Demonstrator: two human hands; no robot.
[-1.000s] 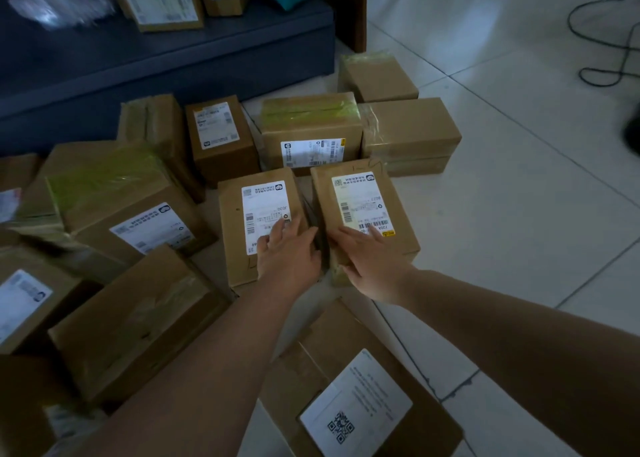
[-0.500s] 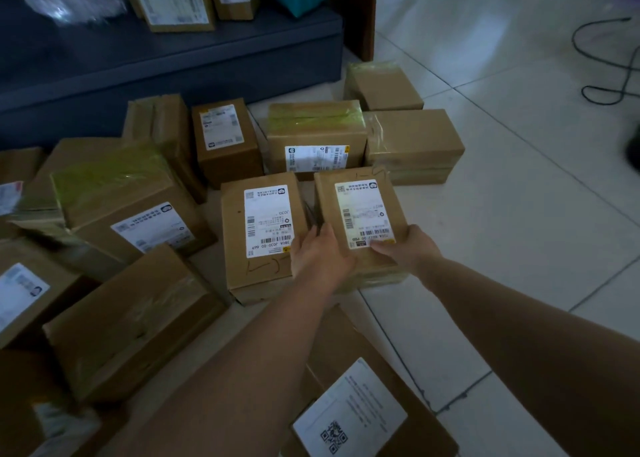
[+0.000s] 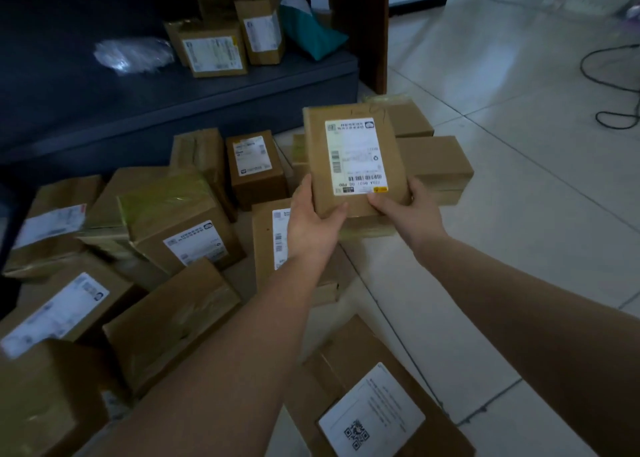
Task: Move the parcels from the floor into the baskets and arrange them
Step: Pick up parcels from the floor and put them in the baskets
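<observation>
The parcel (image 3: pixel 355 160) has left the floor — half a second ago it lay there, now it hangs above the pile. Left hand (image 3: pixel 313 221) and right hand (image 3: pixel 407 210) grip its near corners — basket next, none visible.

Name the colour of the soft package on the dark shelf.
Teal soft package, seen in the head view.

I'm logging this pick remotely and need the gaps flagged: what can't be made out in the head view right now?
- Baskets: none in the head view, so the drop spot is unknown.
- Held parcel: label text too small and blurred; its underside is hidden.
- Left hand and right hand: fingers mostly hidden under the parcel.
- Parcel beside the left hand: label partly covered by that hand.
- QR parcel: cut off by the bottom edge.
</observation>
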